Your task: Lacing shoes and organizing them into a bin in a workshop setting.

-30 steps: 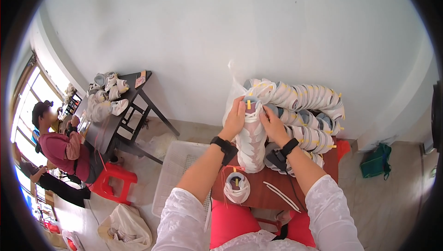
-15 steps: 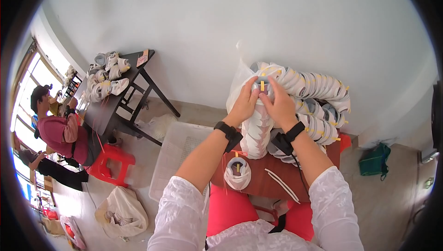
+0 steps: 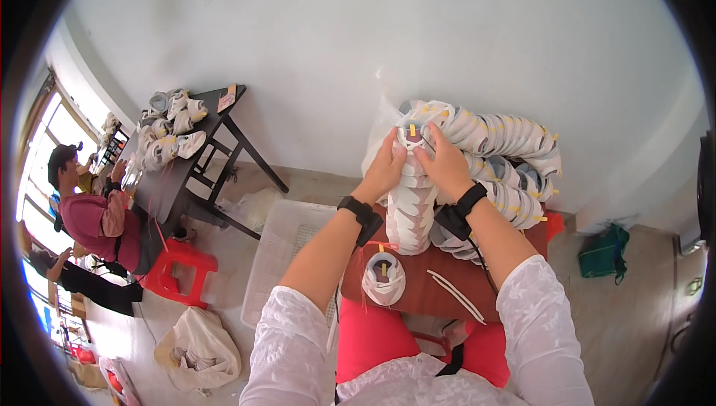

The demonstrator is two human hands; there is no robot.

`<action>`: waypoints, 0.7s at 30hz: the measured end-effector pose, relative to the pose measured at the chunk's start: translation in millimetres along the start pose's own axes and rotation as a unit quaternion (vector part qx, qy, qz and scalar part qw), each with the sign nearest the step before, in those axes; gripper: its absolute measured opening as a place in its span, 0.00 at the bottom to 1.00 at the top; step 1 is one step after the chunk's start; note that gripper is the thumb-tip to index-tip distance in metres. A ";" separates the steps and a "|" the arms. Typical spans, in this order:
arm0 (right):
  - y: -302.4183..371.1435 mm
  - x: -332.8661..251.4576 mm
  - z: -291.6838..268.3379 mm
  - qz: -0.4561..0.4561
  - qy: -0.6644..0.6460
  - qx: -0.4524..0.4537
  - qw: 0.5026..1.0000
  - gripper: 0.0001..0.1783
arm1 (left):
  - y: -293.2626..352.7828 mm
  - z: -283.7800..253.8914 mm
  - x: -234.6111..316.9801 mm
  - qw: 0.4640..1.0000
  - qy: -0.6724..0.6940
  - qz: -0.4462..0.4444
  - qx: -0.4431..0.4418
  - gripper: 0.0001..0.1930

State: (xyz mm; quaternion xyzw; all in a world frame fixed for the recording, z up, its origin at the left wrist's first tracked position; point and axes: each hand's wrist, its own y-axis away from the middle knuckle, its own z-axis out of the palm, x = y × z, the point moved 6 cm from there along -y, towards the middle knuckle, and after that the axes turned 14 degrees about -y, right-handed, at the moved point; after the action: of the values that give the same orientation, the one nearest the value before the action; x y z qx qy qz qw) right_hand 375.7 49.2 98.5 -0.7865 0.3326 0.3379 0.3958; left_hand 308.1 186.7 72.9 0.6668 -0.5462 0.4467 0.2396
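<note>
A white shoe upper (image 3: 412, 143) with a yellow pull tab lies at the far end of a row of nested white and pink uppers (image 3: 410, 216). My left hand (image 3: 383, 171) grips its left side, thumb on top near the lacing. On the opposite side my right hand (image 3: 449, 167) holds it the same way. The undersides of my fingers are hidden. Nearer to me a single shoe upper (image 3: 384, 280) sits on the reddish-brown table (image 3: 421, 286), with white shoelaces (image 3: 456, 296) to its right.
More stacked uppers (image 3: 507, 133) fill the table's right side, by the wall. A translucent plastic crate (image 3: 261, 286) stands left of the table. Farther left are a black table (image 3: 168, 186) with shoes, a red stool (image 3: 179, 272), a white sack (image 3: 198, 350) and seated people.
The upper between my hands has tilted, so its laced front now shows more. My hands have shifted slightly left, still around it. A person at the far left has raised a hand.
</note>
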 end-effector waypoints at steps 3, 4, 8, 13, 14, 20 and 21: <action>-4.1 4.0 2.7 0.017 0.005 -0.019 1.000 0.37 | 6.2 -2.8 0.0 0.999 -0.025 -0.004 -0.023 0.31; -5.3 5.0 3.6 0.010 0.002 -0.020 1.000 0.36 | 6.7 -3.0 0.2 0.999 -0.036 -0.009 -0.033 0.31; -3.9 5.3 -0.7 0.053 -0.013 -0.029 0.998 0.35 | 4.1 -1.8 -2.6 0.998 -0.021 -0.036 -0.039 0.31; -1.3 5.7 -14.1 0.068 -0.048 0.008 0.996 0.33 | -13.7 -2.0 -27.7 0.999 -0.042 -0.023 -0.014 0.28; -1.0 10.2 -16.9 0.070 -0.047 0.009 0.996 0.33 | -15.9 0.5 -30.6 0.999 -0.041 -0.023 -0.016 0.28; 4.8 21.4 -33.3 0.080 -0.109 0.013 0.991 0.31 | -21.9 0.3 -43.9 0.997 -0.075 -0.010 -0.003 0.25; 6.3 25.5 -32.1 0.077 -0.094 0.007 0.993 0.30 | -21.8 0.7 -41.6 0.997 -0.078 -0.012 -0.013 0.25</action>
State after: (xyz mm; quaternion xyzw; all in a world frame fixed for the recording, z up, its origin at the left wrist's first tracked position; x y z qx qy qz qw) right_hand 393.4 12.6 90.5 -0.7204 0.3561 0.4373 0.4036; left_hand 328.7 213.8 40.6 0.7032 -0.5608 0.3833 0.2098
